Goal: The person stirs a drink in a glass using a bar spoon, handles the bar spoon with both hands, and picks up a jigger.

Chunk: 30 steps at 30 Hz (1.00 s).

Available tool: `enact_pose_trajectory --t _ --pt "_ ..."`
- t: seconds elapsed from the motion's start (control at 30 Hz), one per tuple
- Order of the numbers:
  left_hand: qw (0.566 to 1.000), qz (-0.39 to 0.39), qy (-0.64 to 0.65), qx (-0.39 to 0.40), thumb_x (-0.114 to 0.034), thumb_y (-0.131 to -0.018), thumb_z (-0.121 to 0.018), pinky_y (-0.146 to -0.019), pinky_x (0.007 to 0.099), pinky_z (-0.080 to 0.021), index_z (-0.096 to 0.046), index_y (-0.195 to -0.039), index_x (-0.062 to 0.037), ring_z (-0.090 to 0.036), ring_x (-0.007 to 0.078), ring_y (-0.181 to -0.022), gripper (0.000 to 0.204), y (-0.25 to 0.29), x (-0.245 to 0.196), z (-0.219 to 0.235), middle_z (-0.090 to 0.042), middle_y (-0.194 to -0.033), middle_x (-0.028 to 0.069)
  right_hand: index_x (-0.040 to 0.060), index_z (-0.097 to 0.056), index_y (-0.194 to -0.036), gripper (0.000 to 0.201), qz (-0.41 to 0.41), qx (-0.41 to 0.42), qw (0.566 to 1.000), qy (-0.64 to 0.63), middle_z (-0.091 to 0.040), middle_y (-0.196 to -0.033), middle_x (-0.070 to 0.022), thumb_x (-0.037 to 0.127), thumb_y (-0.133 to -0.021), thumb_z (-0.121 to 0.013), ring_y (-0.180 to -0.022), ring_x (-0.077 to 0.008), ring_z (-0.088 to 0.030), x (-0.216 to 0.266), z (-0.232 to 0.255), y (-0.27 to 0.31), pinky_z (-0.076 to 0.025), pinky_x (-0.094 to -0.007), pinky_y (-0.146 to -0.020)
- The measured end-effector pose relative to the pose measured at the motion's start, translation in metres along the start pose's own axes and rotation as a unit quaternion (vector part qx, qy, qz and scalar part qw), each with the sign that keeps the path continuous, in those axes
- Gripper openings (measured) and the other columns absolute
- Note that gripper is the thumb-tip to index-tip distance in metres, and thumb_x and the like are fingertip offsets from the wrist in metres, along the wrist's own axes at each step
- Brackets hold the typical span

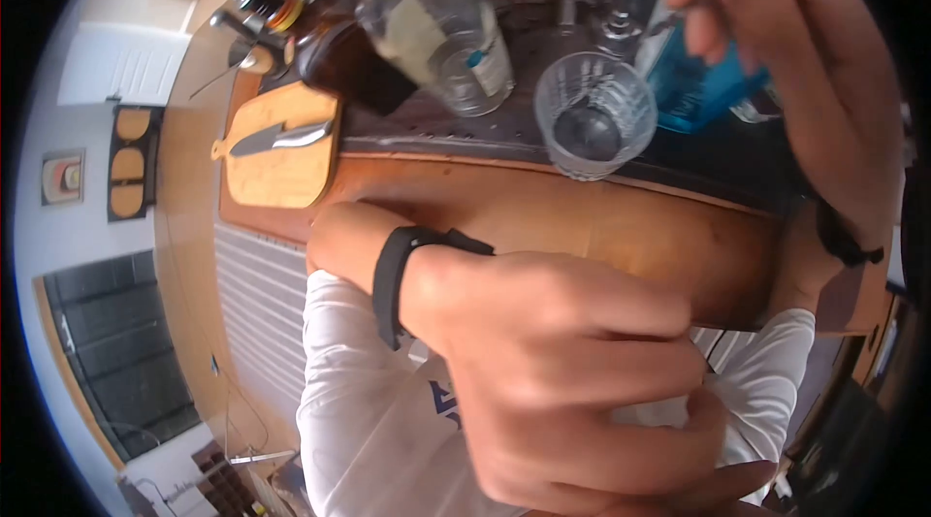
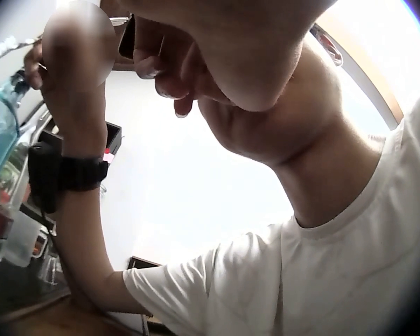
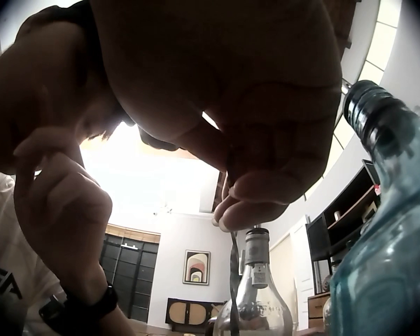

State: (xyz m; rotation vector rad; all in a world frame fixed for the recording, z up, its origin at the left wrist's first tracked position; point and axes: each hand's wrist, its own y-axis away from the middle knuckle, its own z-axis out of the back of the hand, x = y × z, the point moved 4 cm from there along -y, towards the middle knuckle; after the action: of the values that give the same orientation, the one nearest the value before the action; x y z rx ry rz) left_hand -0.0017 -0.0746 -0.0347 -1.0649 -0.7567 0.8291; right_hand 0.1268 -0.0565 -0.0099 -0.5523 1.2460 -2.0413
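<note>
My left hand (image 1: 572,371), with a black band at the wrist, is raised close to the face. Its fingers bend loosely, and nothing shows between them. At the upper right, my right hand (image 1: 795,32) pinches a thin bar spoon. The twisted stem (image 3: 234,287) runs down from the fingertips in the right wrist view. Below and left of that hand, a cut-pattern glass (image 1: 593,119) stands near the counter's front edge. A blue glass bottle (image 1: 703,80) is right beside the glass, partly hidden by the right hand.
A clear bottle (image 1: 446,42) and a dark brown bottle (image 1: 354,61) stand left of the glass. A knife (image 1: 281,138) lies on a wooden cutting board (image 1: 281,177) at the left. Behind the glass is a stemmed glass (image 1: 621,27).
</note>
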Motion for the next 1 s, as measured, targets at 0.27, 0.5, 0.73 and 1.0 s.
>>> enact_pose_trajectory --t 0.27,0.5,0.73,1.0 --pt "0.991 0.132 0.001 -0.026 -0.039 -0.069 -0.089 -0.070 0.0310 -0.051 -0.074 -0.075 -0.0108 -0.061 0.0194 -0.083 0.032 -0.002 -0.009 -0.003 -0.064 -0.089 0.0042 -0.0053 -0.068 -0.093 0.014 0.047 -0.004 0.995 0.082 -0.065 -0.070 -0.0126 0.009 -0.094 -0.068 -0.057 -0.0268 -0.062 -0.031 0.039 0.020 -0.047 -0.0358 -0.052" --pt "0.954 0.170 0.084 0.232 -0.016 -0.069 -0.072 -0.044 0.0211 -0.040 -0.076 -0.117 -0.0069 -0.052 0.0108 -0.051 0.050 -0.001 0.024 -0.032 -0.061 -0.081 0.0033 -0.0054 -0.067 -0.097 0.014 0.022 -0.074 0.996 0.054 -0.061 -0.068 -0.0130 0.006 -0.090 -0.072 -0.055 -0.0292 -0.058 -0.034 0.036 0.012 -0.045 -0.0372 -0.051" --pt "0.942 0.155 0.074 0.290 -0.013 -0.071 -0.070 -0.047 0.0271 -0.048 -0.071 -0.125 -0.0048 -0.058 0.0146 -0.057 0.054 0.003 0.033 -0.040 -0.064 -0.092 0.0068 -0.0005 -0.063 -0.087 0.026 -0.254 0.167 0.945 -0.123 -0.060 -0.067 -0.0071 0.017 -0.104 -0.053 -0.061 -0.0159 -0.060 -0.038 0.044 0.000 -0.047 -0.0290 -0.060" --pt "0.940 0.156 0.077 0.292 -0.009 -0.073 -0.068 -0.049 0.0288 -0.049 -0.070 -0.126 -0.0027 -0.059 0.0159 -0.057 0.053 0.003 0.033 -0.040 -0.063 -0.090 0.0065 0.0019 -0.062 -0.088 0.023 -0.254 0.152 0.948 -0.117 -0.058 -0.065 -0.0076 0.016 -0.103 -0.054 -0.060 -0.0182 -0.059 -0.035 0.045 -0.001 -0.046 -0.0314 -0.059"
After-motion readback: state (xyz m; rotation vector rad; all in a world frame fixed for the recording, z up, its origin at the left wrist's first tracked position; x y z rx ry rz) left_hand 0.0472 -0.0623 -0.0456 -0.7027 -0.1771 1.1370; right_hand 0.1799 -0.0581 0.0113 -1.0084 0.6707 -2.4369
